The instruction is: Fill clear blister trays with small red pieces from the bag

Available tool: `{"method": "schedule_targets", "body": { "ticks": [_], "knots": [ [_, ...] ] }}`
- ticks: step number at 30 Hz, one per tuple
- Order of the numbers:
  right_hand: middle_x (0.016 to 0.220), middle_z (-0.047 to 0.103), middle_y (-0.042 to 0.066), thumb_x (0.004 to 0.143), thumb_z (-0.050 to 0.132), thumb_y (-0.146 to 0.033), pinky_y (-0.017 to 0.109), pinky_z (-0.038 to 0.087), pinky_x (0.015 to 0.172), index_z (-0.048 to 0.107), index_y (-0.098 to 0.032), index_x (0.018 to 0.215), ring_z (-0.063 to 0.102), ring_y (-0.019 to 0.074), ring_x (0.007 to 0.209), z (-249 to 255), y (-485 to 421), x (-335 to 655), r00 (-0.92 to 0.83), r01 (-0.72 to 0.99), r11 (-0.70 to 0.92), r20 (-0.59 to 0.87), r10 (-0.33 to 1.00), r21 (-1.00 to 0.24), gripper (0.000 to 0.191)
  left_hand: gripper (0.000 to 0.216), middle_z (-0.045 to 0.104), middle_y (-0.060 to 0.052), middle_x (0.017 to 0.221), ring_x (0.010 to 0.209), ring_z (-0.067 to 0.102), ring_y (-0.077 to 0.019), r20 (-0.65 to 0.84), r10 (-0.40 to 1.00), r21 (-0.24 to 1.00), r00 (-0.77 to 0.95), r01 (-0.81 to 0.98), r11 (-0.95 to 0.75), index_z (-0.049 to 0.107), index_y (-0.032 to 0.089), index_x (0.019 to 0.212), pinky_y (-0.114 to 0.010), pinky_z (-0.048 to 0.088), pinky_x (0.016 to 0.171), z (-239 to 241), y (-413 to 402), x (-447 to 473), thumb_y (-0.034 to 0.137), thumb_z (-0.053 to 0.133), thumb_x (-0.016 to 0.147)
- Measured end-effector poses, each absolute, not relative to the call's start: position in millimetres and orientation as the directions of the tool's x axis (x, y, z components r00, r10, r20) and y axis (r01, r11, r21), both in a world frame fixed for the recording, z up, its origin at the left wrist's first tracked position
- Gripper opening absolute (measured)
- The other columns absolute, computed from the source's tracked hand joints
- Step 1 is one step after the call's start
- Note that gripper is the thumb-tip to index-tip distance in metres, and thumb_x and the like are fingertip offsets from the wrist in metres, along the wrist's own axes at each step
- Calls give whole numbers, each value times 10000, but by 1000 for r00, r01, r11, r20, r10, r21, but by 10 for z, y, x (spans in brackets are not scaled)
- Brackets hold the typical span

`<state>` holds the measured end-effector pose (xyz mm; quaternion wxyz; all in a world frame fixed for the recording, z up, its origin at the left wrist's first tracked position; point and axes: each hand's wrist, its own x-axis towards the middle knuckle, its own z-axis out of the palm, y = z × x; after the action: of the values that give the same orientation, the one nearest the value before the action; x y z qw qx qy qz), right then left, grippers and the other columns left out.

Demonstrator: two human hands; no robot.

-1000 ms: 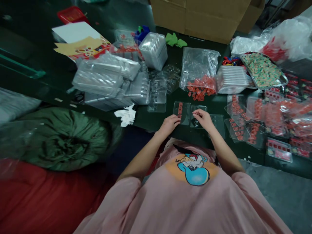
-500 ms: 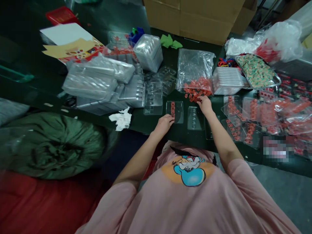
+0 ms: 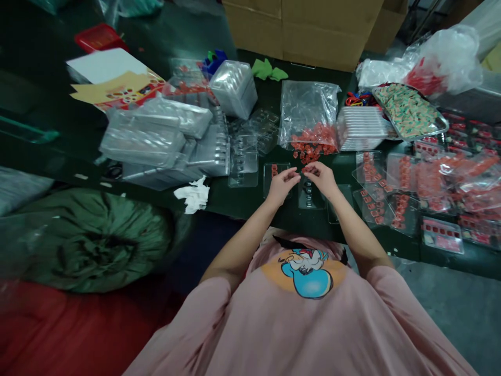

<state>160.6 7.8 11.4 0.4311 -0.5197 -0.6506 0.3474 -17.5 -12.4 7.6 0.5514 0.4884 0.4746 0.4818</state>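
Note:
My left hand [image 3: 282,187] is raised over a clear plastic tray [image 3: 267,183] with small red pieces in its row of slots, partly covering it. Its thumb and fingertips are pinched together; anything between them is too small to make out. Facing it, my right hand [image 3: 321,180] pinches a small red plastic piece [image 3: 306,169] close to the left fingertips. Below both hands lies a second clear tray [image 3: 309,200], its slots showing no red. Just beyond the fingers, loose red pieces [image 3: 313,149] spill from the mouth of a clear bag [image 3: 309,102].
Clear plastic packs [image 3: 144,136] are heaped on the left, beside white crumpled tissue [image 3: 191,196]. On the right are stacked clear trays [image 3: 360,128], a tray of small green-and-tan parts [image 3: 409,110] and filled trays [image 3: 401,214]. A cardboard box [image 3: 305,31] stands behind.
My right hand has drawn back from the loose pile with a red piece. My left hand has moved up and right from the first tray's lower edge, bringing both hands together.

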Motion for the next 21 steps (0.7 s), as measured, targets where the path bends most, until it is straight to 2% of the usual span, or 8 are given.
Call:
{"method": "schedule_targets", "body": {
  "ticks": [3,6,8,10,13,16,21],
  "knots": [
    [898,675,31,777,659,-287,296,489,706,684,-199,949,600,148,751,157,-127,1598,-112,343,237,211,971,-909,195,432,715,-62,847,743,647,-151,-163,982,967,100,-182,179,706,131,1002,-302,517,732,31,-64,18,369,791,652],
    [959,692,43,769,663,-293,304,500,710,685,-209,1016,622,158,785,153,-265,1690,-123,322,211,180,976,-923,262,353,724,-62,843,750,650,-158,-157,982,971,109,-163,174,718,131,948,-300,518,728,32,-122,57,343,771,670],
    [990,699,53,778,651,-296,313,508,734,679,-206,1056,637,165,819,132,-329,1793,-112,297,185,158,981,-937,293,271,730,-62,864,788,661,-168,-77,987,995,144,-57,86,729,142,947,-309,522,761,52,-214,22,295,715,723],
    [971,702,56,799,625,-297,323,511,770,679,-196,1052,645,169,842,101,-379,1904,-68,279,170,157,985,-945,278,191,728,-60,889,823,664,-173,41,965,988,261,132,-78,743,163,924,-313,518,798,75,-329,-29,230,660,765],
    [919,702,51,820,599,-317,333,510,796,681,-188,1011,646,170,831,48,-433,2036,11,283,137,146,989,-949,245,242,714,-57,938,860,655,-170,143,859,871,491,350,-345,744,192,976,-309,508,836,82,-485,-85,128,601,791],
    [892,701,44,831,597,-353,334,509,789,682,-191,990,641,170,808,6,-460,2096,52,305,106,128,990,-947,243,310,693,-62,948,878,646,-170,155,792,776,591,423,-468,718,189,1049,-305,504,850,30,-557,-90,74,574,800],
    [884,701,37,834,593,-374,327,502,779,683,-193,987,628,164,784,-30,-460,2085,50,315,97,119,992,-944,253,200,682,-72,923,888,645,-178,151,751,731,643,439,-523,734,187,931,-303,509,840,-120,-514,-42,95,585,834]
  ]
}}
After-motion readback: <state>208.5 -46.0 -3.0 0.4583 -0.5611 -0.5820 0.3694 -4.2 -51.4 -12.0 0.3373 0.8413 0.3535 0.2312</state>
